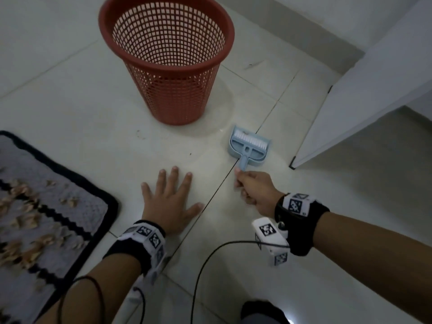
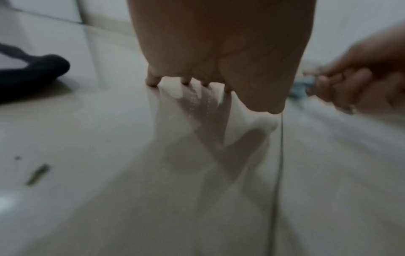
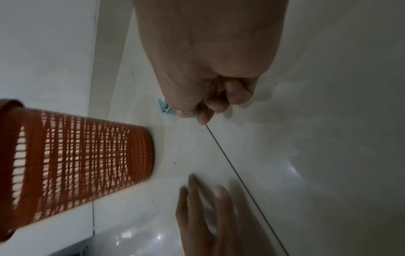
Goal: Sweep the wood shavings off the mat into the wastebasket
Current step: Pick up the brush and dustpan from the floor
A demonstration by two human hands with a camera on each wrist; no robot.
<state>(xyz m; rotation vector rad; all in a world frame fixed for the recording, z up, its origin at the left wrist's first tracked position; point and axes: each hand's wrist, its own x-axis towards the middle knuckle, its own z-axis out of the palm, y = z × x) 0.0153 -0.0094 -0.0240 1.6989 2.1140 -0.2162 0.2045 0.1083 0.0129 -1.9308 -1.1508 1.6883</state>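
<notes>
Right hand [image 1: 253,190] pinching the dustpan handle [image 1: 243,163], left hand [image 1: 170,202] flat on the floor — shavings not yet touched.

My right fingers are curled round the tip of the handle of the blue dustpan [image 1: 249,148], whose brush [image 1: 247,139] is nested inside; the left is spread open, fingertips [image 2: 152,81] pressing the tile, holding nothing. Risks as I judge them: the grip sits at the very end of the handle, so the set could tip on lifting and the loose brush slide out; the mesh wastebasket [image 1: 167,59] may let fine bits fall through its holes. The wood shavings [image 1: 25,220] lie scattered on the grey mat [image 1: 98,206] at far left — well apart from my right fingers, nearer the left hand but not touching it. The basket stands beyond both hands.
</notes>
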